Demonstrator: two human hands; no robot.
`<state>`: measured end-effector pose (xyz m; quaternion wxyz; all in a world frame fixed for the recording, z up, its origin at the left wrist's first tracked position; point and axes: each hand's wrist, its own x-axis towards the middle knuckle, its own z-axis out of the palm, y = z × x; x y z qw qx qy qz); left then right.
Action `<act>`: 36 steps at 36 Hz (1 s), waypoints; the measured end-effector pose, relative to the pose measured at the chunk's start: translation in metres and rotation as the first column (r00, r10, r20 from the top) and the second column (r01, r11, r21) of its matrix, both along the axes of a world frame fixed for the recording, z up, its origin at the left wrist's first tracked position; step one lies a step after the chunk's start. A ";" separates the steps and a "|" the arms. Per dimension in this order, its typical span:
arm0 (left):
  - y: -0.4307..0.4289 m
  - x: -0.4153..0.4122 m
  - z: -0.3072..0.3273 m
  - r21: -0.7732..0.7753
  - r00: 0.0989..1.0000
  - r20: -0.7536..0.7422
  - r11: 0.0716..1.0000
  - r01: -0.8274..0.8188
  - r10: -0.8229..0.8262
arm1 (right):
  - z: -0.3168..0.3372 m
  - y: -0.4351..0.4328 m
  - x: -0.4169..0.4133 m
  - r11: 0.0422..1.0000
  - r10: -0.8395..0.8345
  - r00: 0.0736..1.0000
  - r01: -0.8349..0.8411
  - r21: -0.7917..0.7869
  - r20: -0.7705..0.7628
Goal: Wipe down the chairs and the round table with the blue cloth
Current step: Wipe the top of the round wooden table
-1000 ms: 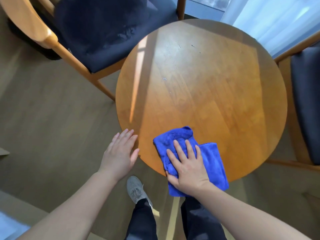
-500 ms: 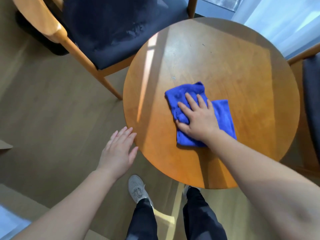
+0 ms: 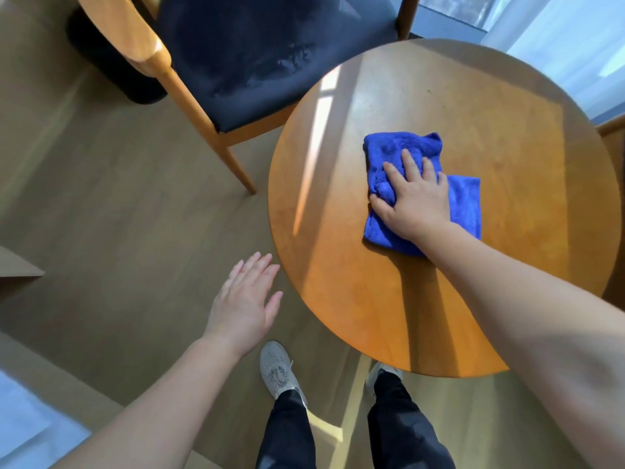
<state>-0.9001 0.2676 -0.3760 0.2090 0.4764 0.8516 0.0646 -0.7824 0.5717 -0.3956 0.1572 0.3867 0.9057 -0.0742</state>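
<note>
A round wooden table (image 3: 507,106) fills the right half of the view. The blue cloth (image 3: 463,204) lies bunched near the table's middle. My right hand (image 3: 414,201) presses flat on the cloth, fingers spread over it and pointing away from me. My left hand (image 3: 247,299) hovers open over the floor, just off the table's left edge, holding nothing. A wooden chair (image 3: 135,35) with a dark seat cushion (image 3: 257,52) stands at the upper left, its seat tucked close to the table's edge.
A second chair's wooden frame (image 3: 612,126) shows at the right edge. My feet in grey shoes (image 3: 275,370) stand on the wood floor below the table. A dark round object (image 3: 111,72) sits on the floor behind the left chair. A window with a white curtain (image 3: 558,32) is at the top right.
My right hand has slid the cloth from the table's near edge toward its middle. My left hand has stayed open beside the table's left edge.
</note>
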 end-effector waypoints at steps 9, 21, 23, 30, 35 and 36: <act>-0.009 0.000 0.010 0.006 0.999 0.020 0.999 -0.038 0.038 | 0.004 -0.110 0.024 0.979 0.185 0.981 -0.189 -0.079 -0.064; -0.020 -0.011 0.016 -0.066 0.997 0.011 0.995 -0.076 0.076 | -0.003 -0.174 0.043 0.899 0.415 0.901 -0.428 -0.093 -0.125; -0.021 -0.012 0.015 -0.069 0.996 0.016 0.994 -0.081 0.083 | -0.005 -0.166 0.041 0.879 0.455 0.877 -0.470 -0.078 -0.153; -0.021 -0.022 0.009 -0.091 0.995 0.023 0.992 -0.090 0.092 | -0.008 -0.110 0.001 0.877 0.465 0.872 -0.477 -0.051 -0.156; -0.022 -0.029 0.004 -0.042 0.991 0.008 0.990 -0.132 0.133 | -0.004 -0.052 -0.043 0.930 0.361 0.929 -0.365 -0.043 -0.081; -0.023 -0.030 0.003 -0.035 0.991 0.004 0.990 -0.135 0.135 | -0.005 -0.041 -0.051 0.943 0.329 0.942 -0.332 -0.026 -0.072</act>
